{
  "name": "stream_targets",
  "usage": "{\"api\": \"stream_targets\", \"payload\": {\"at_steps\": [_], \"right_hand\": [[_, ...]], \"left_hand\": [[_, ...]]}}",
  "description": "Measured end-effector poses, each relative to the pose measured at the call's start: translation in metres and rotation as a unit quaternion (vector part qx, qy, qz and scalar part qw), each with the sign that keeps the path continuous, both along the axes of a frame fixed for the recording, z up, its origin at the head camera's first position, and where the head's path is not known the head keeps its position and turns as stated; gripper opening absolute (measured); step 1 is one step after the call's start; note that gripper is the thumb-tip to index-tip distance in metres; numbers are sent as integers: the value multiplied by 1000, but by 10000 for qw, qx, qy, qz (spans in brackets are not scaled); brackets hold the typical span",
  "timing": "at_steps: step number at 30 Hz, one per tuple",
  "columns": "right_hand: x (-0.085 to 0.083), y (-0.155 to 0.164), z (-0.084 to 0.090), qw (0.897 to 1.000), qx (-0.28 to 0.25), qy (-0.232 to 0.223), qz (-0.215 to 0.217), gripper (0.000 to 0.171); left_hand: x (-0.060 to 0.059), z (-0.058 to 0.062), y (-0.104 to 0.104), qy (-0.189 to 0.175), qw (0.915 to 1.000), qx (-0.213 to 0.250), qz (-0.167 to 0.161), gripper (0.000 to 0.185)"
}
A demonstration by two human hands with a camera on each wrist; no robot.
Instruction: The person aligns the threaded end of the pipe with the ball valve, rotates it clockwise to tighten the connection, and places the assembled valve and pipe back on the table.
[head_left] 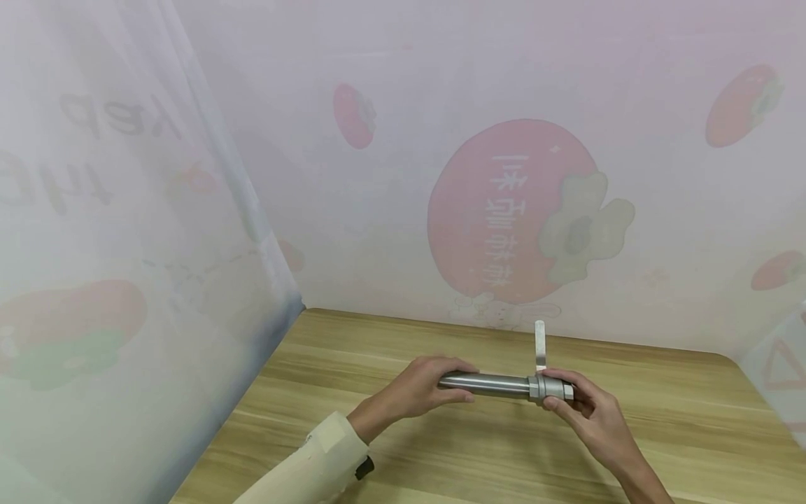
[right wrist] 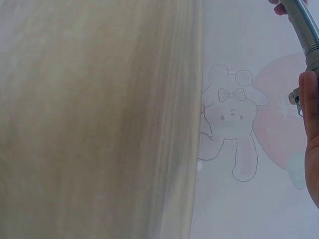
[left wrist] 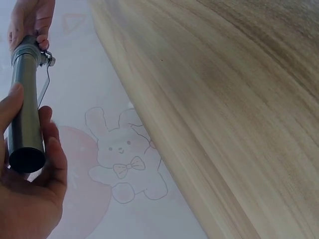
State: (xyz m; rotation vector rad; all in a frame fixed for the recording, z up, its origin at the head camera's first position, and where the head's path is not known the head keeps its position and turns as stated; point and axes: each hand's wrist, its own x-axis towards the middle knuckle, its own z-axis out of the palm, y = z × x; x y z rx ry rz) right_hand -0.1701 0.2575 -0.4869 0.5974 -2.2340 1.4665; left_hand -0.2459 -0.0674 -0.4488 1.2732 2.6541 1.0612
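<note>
A steel pipe (head_left: 494, 383) with a ball valve (head_left: 550, 388) on its right end is held level above the table. My left hand (head_left: 425, 386) grips the pipe's free end, thumb on one side and fingers on the other. In the left wrist view that pipe (left wrist: 25, 114) shows its open, hollow end toward the camera. My right hand (head_left: 588, 413) pinches the valve body between thumb and fingers. The valve's flat lever handle (head_left: 540, 344) points away toward the back wall. Threads show where the pipe (right wrist: 305, 25) meets the valve in the right wrist view.
A wood-grain table (head_left: 327, 350) lies under both hands. Behind it hangs a pale printed cloth (head_left: 378, 231) with red fruit drawings, and another cloth side (head_left: 126, 245) stands at the left. A small black object (head_left: 364, 467) sits by the left sleeve.
</note>
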Motion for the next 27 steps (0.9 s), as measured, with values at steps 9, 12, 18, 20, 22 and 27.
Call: {"api": "stream_targets", "payload": {"at_steps": [9, 12, 18, 20, 22, 27], "right_hand": [[-1, 1, -1, 9999, -1, -112, -80, 45], [-1, 1, -1, 9999, 10, -101, -81, 44], [0, 0, -1, 10000, 33, 6, -45, 45], [0, 0, -1, 10000, 3, -24, -58, 45], [0, 0, -1, 10000, -1, -51, -83, 45], [-1, 0, -1, 9999, 2, -89, -117, 45]], "left_hand": [[-1, -1, 1, -193, 9995, 197, -144, 45], [-1, 0, 1, -229, 9994, 188, -180, 46], [-1, -1, 2, -429, 9989, 48, -169, 44], [-1, -1, 2, -490, 9987, 2, -164, 45], [-1, 0, 2, -565, 9983, -24, -171, 46], [-1, 0, 3, -603, 9980, -34, -179, 45]]}}
